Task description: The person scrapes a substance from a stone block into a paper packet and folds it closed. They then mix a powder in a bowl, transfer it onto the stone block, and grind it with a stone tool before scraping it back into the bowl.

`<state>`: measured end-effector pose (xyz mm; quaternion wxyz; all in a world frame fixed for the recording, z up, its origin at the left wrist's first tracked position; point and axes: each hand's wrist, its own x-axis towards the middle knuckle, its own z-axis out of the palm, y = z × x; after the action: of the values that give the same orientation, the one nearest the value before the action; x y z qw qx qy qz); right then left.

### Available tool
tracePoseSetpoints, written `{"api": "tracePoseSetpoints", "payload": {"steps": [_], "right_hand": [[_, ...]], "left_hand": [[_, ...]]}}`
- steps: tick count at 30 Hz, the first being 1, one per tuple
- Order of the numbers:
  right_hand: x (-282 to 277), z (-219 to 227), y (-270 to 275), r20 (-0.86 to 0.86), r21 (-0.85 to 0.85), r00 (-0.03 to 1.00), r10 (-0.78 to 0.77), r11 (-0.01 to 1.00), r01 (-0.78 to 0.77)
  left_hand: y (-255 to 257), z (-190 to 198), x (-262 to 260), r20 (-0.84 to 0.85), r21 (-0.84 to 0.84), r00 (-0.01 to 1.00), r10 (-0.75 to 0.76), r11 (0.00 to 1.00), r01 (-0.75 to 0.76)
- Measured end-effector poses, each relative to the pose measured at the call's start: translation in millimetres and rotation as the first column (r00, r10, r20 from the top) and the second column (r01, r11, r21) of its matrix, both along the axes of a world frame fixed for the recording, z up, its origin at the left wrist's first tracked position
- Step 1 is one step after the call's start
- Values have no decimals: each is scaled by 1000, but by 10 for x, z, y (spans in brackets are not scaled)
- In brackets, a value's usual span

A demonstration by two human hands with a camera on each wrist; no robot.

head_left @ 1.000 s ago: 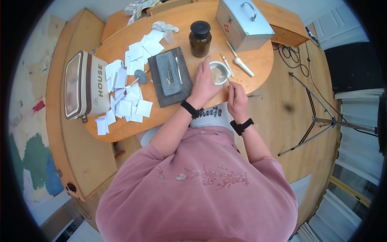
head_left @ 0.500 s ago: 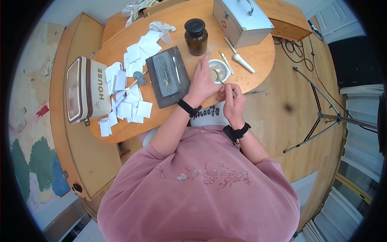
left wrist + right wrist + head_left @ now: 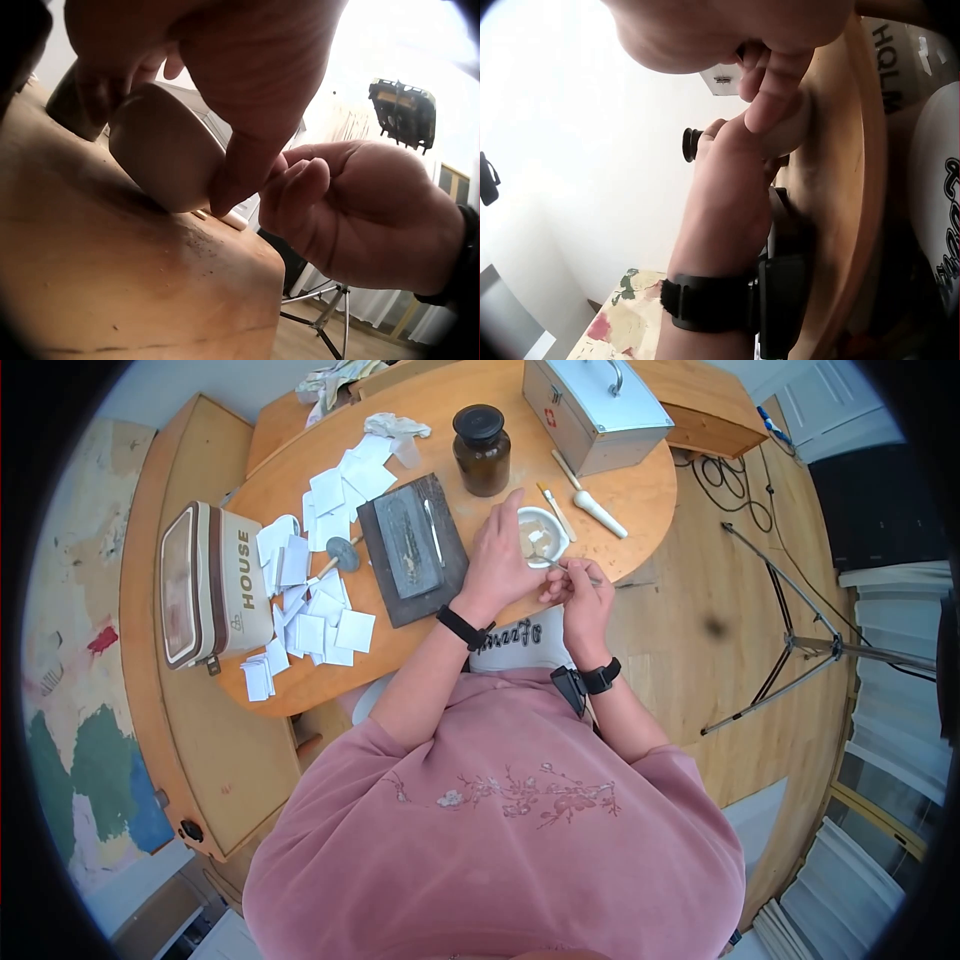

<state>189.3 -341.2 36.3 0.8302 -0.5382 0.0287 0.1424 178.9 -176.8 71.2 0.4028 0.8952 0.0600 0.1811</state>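
A white mortar (image 3: 553, 550) with pale powder inside stands near the table's front edge. My left hand (image 3: 497, 567) grips its side; in the left wrist view the fingers and thumb hold the tilted-looking white bowl (image 3: 166, 150). My right hand (image 3: 586, 608) pinches a thin metal spoon (image 3: 556, 564) whose far end is in the mortar. In the right wrist view the right hand (image 3: 742, 37) is above the left hand (image 3: 731, 172), fingers curled. A white pestle (image 3: 598, 514) and a small brush (image 3: 556, 509) lie behind the mortar.
Left of the mortar lies a dark board (image 3: 443, 572) with a slate and thin tool. Beyond stand a brown jar (image 3: 482, 452) and a metal case (image 3: 597, 422). White papers (image 3: 325, 625), a small hammer-like tool (image 3: 341, 554) and a HOUSE box (image 3: 240, 580) are at left.
The right hand has turned and shifted slightly, moving the spoon's end toward the near side of the mortar. The left hand keeps its grip. The head view has shifted a little.
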Motion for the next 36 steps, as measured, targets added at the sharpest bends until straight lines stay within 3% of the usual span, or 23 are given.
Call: {"api": "tracePoseSetpoints", "payload": {"steps": [2, 9, 15, 17, 18, 20, 21, 23, 26, 29, 33, 35, 36], "right_hand": [[0, -8, -10, -61, 14, 998, 8, 1000, -7], [93, 47, -73, -38, -10, 999, -37, 999, 36], [184, 66, -141, 95, -48, 995, 9, 999, -5], [185, 73, -162, 257, -155, 964, 68, 987, -29], [202, 60, -184, 257, -157, 964, 74, 987, -34], [221, 17, -246, 467, -530, 839, 280, 848, 12], [220, 14, -274, 467, -531, 837, 283, 847, 9], [216, 0, -303, 660, -576, 669, 342, 802, 159], [215, 57, -315, 687, -584, 626, 369, 793, 175], [204, -23, -357, 713, -565, 622, 323, 790, 238], [226, -30, -393, 677, -573, 659, 329, 797, 191], [229, -43, -394, 629, -502, 759, 167, 833, 233], [252, -8, -355, 631, -501, 758, 168, 834, 232]], "left_hand": [[22, -9, -2, -5, 2, 1000, 4, 1000, -4], [96, -113, -27, 3, 42, 1000, 11, 999, -11], [133, -112, -59, -29, 71, 999, 16, 997, -14], [151, -71, -90, -70, 58, 997, 18, 998, -14], [154, -60, -101, -85, 48, 996, 7, 999, -3], [128, -52, -146, -101, 35, 995, -2, 999, 6], [108, -48, -161, -90, 28, 996, -7, 1000, 10], [125, -33, -179, -75, 24, 997, -6, 1000, 8], [110, 42, -237, -32, 34, 999, -16, 999, 17], [155, 248, -323, -3, 14, 1000, -21, 1000, 21], [260, 635, -616, 43, -20, 999, -27, 999, 27], [380, 701, -781, 72, -29, 997, -27, 999, 29], [458, 702, -885, 109, -29, 994, -5, 1000, 8]]}}
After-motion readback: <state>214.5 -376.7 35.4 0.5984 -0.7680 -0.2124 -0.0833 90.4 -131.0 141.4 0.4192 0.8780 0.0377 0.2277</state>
